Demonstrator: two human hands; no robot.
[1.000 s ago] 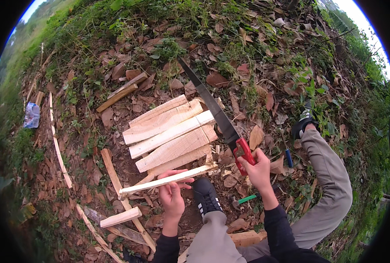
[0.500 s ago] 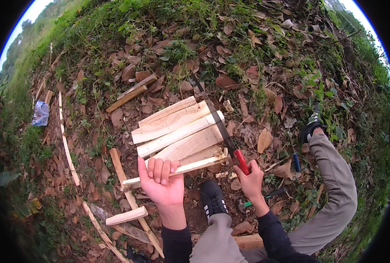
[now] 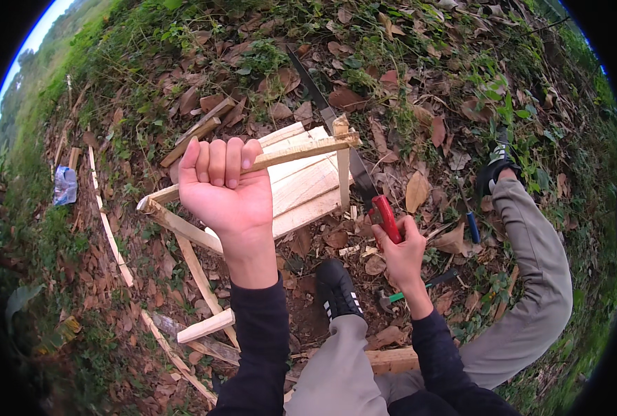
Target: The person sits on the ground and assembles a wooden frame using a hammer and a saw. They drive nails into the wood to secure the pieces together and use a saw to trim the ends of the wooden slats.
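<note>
– Hands first. What do we log?

– Our left hand [image 3: 226,184] is wrapped round the rail [image 3: 301,150] of a slatted wooden frame [image 3: 308,191], a little left of the rail's middle. Our right hand [image 3: 402,251] grips the red-handled saw [image 3: 364,182].

– Position of the frame?

– Ahead of our black shoe [image 3: 335,286], seemingly tilted. The left post [image 3: 183,227] and right post [image 3: 344,170] stand by the near corners of the slats and meet the rail. We cannot tell whether the far edge touches ground. The blade passes behind the right post; contact uncertain.

– How do we do this hold well?

– Our judgement: an off-centre, one-handed grip invites twisting, so we would hold nearer the middle, keep the joints unstrained and turn the saw's teeth away from posts and fingers.

– Round about?

– Hammer [image 3: 393,299] near our right wrist, blue-handled tool [image 3: 473,227] farther right; short offcut [image 3: 206,326], long strip [image 3: 107,229] and plastic bag [image 3: 65,186] leftward, all on leafy ground [image 3: 419,90].

– Labels?

– We can read no writing on saw, tools or shoe. Any print on the bag is too small to tell.
</note>
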